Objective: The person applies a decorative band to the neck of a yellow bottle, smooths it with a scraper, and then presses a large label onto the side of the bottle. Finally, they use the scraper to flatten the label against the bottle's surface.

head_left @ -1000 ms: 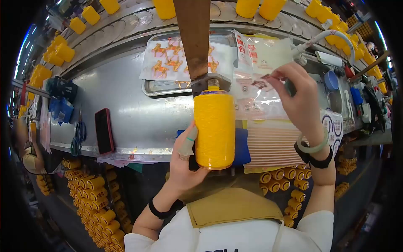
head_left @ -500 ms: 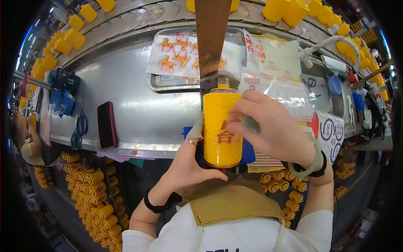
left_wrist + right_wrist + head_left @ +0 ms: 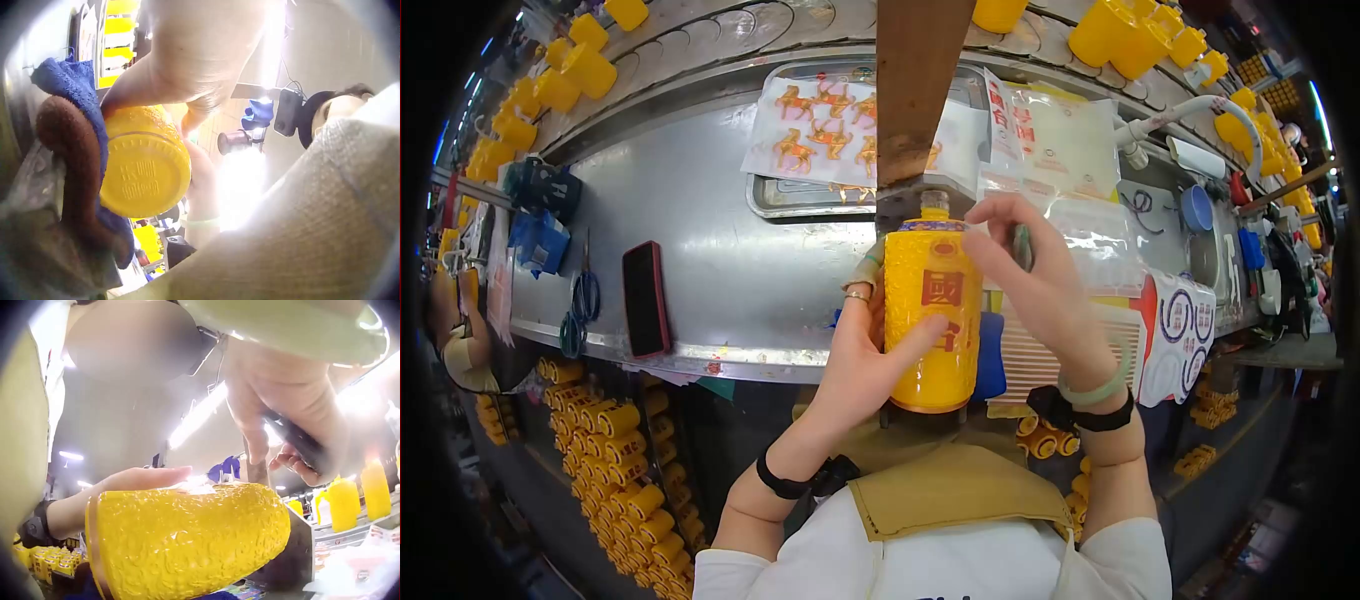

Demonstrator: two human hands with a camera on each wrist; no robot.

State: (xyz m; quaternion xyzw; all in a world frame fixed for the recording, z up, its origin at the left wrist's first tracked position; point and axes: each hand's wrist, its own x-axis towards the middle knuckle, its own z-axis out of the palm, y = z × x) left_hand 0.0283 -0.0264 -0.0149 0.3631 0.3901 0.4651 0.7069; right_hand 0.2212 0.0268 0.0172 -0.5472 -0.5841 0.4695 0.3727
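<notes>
Head view: left hand (image 3: 852, 368) grips bottle (image 3: 945, 378); right hand (image 3: 1050, 290), pinching dark strip (image 3: 1022, 247), lifted off.

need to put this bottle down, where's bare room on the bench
Bare steel bench lies between the dark red phone, the shallow steel tray and the yellow embossed bottle. Right of the bottle, clear plastic bags and printed label sheets crowd it.

The left hand (image 3: 855, 365) covers the lower red character on the yellow bottle (image 3: 912, 300), and the right hand (image 3: 1045, 285) hides most of a small dark piece (image 3: 1022, 248).
</notes>
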